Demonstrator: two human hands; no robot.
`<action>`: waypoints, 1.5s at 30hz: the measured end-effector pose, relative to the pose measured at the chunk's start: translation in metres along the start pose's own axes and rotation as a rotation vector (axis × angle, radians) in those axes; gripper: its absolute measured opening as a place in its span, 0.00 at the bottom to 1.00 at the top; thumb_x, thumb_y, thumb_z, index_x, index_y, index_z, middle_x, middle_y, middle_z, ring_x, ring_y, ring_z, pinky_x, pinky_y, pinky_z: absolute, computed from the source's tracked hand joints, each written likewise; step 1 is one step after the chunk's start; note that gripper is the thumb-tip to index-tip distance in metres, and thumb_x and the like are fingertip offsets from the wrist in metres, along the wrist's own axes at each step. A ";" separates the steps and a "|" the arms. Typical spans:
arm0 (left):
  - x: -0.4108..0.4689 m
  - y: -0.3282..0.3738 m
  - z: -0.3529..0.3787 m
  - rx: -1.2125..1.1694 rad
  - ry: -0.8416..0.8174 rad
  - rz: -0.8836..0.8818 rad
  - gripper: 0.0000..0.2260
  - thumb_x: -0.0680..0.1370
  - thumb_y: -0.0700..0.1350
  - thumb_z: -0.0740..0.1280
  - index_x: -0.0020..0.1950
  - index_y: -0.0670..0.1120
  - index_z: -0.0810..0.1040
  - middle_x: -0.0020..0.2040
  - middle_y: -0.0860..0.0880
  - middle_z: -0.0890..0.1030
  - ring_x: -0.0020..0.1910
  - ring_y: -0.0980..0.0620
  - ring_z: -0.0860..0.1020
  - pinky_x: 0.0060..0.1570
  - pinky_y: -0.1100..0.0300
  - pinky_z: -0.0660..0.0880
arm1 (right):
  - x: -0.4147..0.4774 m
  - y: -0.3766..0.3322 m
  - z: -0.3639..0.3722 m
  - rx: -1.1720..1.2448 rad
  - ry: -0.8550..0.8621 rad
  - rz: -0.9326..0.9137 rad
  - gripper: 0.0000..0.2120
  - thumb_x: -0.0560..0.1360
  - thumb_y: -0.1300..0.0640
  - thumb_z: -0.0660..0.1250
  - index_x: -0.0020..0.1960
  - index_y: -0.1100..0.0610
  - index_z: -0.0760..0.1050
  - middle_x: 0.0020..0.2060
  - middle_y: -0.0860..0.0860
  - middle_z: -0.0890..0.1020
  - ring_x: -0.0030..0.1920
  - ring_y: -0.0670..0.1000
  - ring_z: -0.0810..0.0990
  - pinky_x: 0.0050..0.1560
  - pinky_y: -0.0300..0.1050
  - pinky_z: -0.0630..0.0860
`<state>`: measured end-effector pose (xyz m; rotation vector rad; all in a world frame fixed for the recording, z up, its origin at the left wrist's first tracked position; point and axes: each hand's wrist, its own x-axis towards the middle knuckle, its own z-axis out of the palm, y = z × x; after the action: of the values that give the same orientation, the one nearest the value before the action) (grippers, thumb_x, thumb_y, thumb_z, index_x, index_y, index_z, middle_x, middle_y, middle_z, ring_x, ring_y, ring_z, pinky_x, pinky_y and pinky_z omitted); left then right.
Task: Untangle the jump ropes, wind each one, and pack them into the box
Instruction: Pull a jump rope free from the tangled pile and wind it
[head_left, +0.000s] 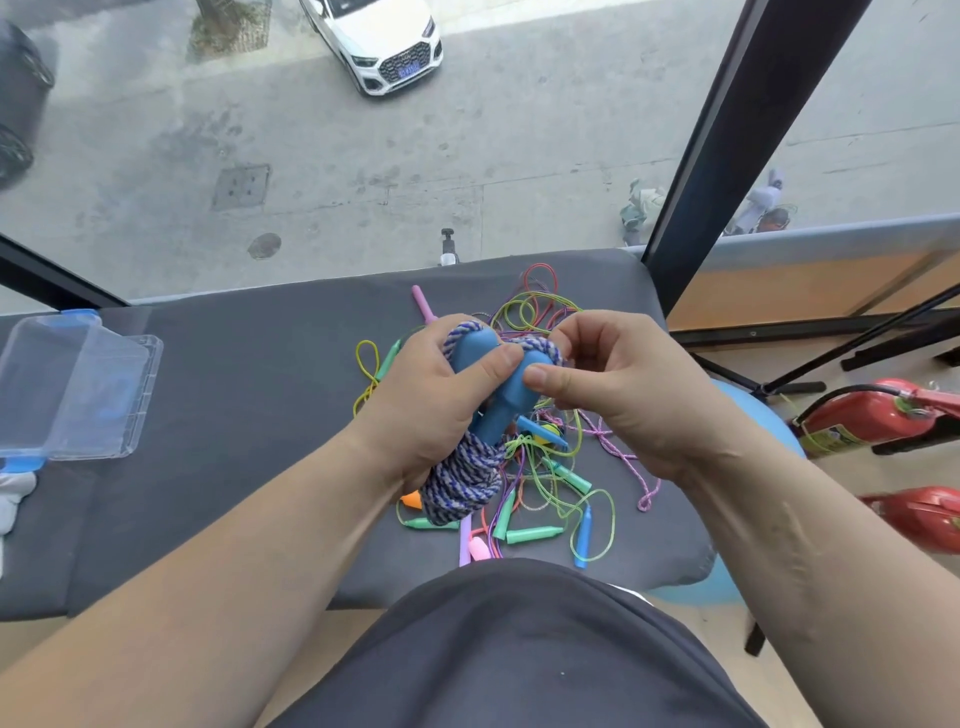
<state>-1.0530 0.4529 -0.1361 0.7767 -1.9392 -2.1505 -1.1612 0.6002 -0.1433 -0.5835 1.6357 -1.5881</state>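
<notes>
You're on the winding step, working the thick rope. Your left hand (441, 395) is closed round the two blue handles (511, 400), held side by side with the thumb pressed across them. The braided rope (462, 483) hangs in a coiled bundle below the fist, above the tabletop (249, 415). Your right hand (623, 395) pinches a turn of that rope at the far end of the handles, fingers curled, thumb tip against the right-hand handle. Looks like the last wraps round the handles to lock the bundle. Can't tell if the loose end is tucked, fingers hide it

The thin ropes (550, 467) lie in a tangled heap on the tabletop right under your hands, with green, pink, purple and blue handles mixed in. One pink handle (422, 304) pokes out on the far side. The box (78, 384) is clear plastic with blue clips, at the left of the tabletop, well apart from the heap, and appears open

Next move, my read: finish the wrap with the left grip tight so the coil doesn't spring, then carry the bundle left to the box and lay it in. After that take one thin rope by a handle and trace it out of the heap. Risk: the braided coil is bulky and may unwind on release
</notes>
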 end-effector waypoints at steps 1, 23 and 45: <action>0.000 0.000 0.001 0.001 0.010 0.008 0.08 0.77 0.42 0.72 0.49 0.41 0.75 0.39 0.42 0.78 0.35 0.46 0.80 0.33 0.55 0.79 | 0.001 -0.001 -0.001 -0.025 -0.002 -0.011 0.11 0.67 0.55 0.76 0.39 0.58 0.75 0.35 0.58 0.75 0.37 0.54 0.72 0.43 0.55 0.70; -0.003 -0.001 0.011 -0.399 0.017 -0.134 0.07 0.67 0.36 0.62 0.43 0.44 0.71 0.41 0.42 0.77 0.36 0.46 0.76 0.38 0.55 0.76 | -0.005 0.014 0.023 -0.522 0.183 -0.508 0.09 0.72 0.63 0.68 0.41 0.55 0.68 0.55 0.53 0.75 0.58 0.51 0.76 0.53 0.52 0.75; -0.039 -0.021 -0.027 0.123 0.168 0.036 0.06 0.77 0.37 0.73 0.51 0.42 0.79 0.39 0.48 0.82 0.37 0.51 0.82 0.30 0.53 0.81 | 0.010 0.027 0.059 0.398 -0.067 0.043 0.13 0.71 0.65 0.66 0.53 0.53 0.74 0.43 0.53 0.78 0.44 0.56 0.76 0.49 0.54 0.75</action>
<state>-1.0025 0.4496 -0.1465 0.9041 -1.9969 -1.8933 -1.1167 0.5589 -0.1679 -0.3832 1.2268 -1.7789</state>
